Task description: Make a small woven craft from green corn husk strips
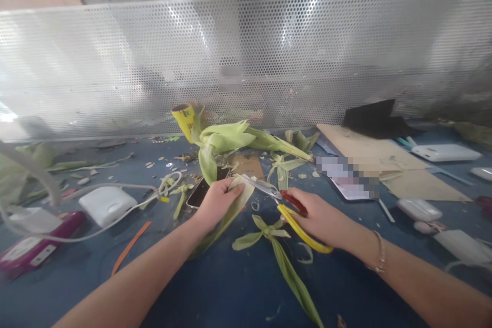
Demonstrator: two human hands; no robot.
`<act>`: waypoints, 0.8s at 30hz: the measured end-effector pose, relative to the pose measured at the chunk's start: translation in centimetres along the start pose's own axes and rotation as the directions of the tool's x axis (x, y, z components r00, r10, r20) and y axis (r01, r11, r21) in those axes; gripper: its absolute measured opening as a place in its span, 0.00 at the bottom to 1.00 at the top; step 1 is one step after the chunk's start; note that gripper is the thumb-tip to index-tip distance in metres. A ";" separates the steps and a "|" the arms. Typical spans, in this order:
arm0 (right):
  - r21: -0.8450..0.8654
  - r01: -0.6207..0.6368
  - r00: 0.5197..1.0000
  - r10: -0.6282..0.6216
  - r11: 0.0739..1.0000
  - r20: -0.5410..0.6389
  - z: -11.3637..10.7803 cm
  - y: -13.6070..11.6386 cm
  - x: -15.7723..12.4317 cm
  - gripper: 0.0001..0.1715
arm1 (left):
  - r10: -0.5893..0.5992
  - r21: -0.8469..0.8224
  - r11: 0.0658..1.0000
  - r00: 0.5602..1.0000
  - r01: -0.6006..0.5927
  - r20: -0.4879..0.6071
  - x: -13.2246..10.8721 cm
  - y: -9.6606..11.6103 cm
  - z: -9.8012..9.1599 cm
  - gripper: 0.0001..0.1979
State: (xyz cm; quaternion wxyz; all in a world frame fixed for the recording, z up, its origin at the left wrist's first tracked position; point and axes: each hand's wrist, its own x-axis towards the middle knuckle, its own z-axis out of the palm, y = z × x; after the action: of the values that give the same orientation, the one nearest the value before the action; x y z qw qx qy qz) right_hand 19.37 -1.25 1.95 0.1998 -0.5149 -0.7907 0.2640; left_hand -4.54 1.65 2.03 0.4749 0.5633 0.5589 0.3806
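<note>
Now scissors [258, 185] touch a held leaf [246, 197]; tilted yellow cup [184, 117] behind.

Bare surface [215, 294] lies open at the near edge, crossed by one leaf [292, 277]. Ahead, husks [230, 138] and the mesh wall [246, 61] block; cable [146, 200] left, cardboard [384, 161] right.

- No legible text anywhere on the blue workbench [230, 292].
- Yellow roll [183, 117] by the perforated panel [115, 61]: dark marks, too small to read.
- Magenta pack [34, 248], far left: white label, unreadable.
- Card [348, 177] at centre right and a patch on the panel: both blurred over.
</note>
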 end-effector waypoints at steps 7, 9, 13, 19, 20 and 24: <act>-0.237 -0.004 1.000 0.003 0.972 -0.007 -0.6 0.4 -0.2 0.20 | -0.040 -0.137 0.989 0.998 0.047 0.056 0.2 -0.4 0.4 0.13; -0.290 -0.010 1.000 0.008 0.957 -0.005 -0.6 0.8 0.0 0.21 | -0.071 -0.145 0.986 0.996 0.078 0.054 0.1 -0.3 0.5 0.13; -0.331 -0.029 0.999 0.021 0.943 -0.028 -0.6 1.6 0.5 0.19 | -0.079 -0.164 0.983 0.997 0.082 0.021 0.0 -0.1 0.5 0.13; -0.329 -0.028 0.997 0.002 0.944 -0.079 -0.9 1.8 0.0 0.18 | -0.012 -0.204 0.979 0.998 -0.002 -0.065 0.5 -0.4 -0.1 0.12; -0.352 -0.006 0.997 -0.021 0.936 -0.071 -0.9 1.7 -0.2 0.19 | 0.016 -0.182 0.983 0.996 -0.032 -0.089 0.5 -0.5 -0.3 0.13; -0.364 0.096 0.989 -0.129 0.926 -0.069 -0.3 1.1 -0.7 0.22 | 0.130 -0.092 0.985 0.974 -0.149 -0.185 0.3 -0.5 -0.4 0.12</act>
State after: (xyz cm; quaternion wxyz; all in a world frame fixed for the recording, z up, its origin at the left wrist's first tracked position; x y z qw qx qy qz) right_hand 20.54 -1.45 1.47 0.1529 -0.5081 -0.8439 0.0790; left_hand -5.00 1.99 1.59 0.4240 0.5391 0.5372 0.4909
